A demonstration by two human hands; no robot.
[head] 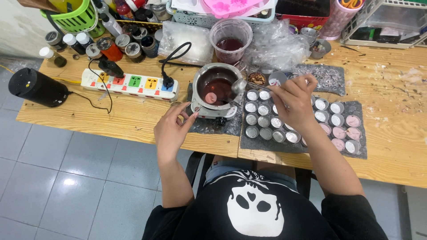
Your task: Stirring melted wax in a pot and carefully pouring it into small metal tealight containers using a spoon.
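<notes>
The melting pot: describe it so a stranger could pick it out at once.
On the wooden table, look just right of the white power strip with coloured switches. There the melting pot sits on a small white base, the left hand touching that base. Unlike the small metal cups beside it, it is wide, round and holds dark red liquid.

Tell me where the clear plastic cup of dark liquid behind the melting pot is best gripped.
Judging by its pose, grip the clear plastic cup around its upper wall, just below the open rim, coming from the front-left. It stands upright; crinkled plastic bags crowd its right side, and the melting pot sits directly in front.
</notes>
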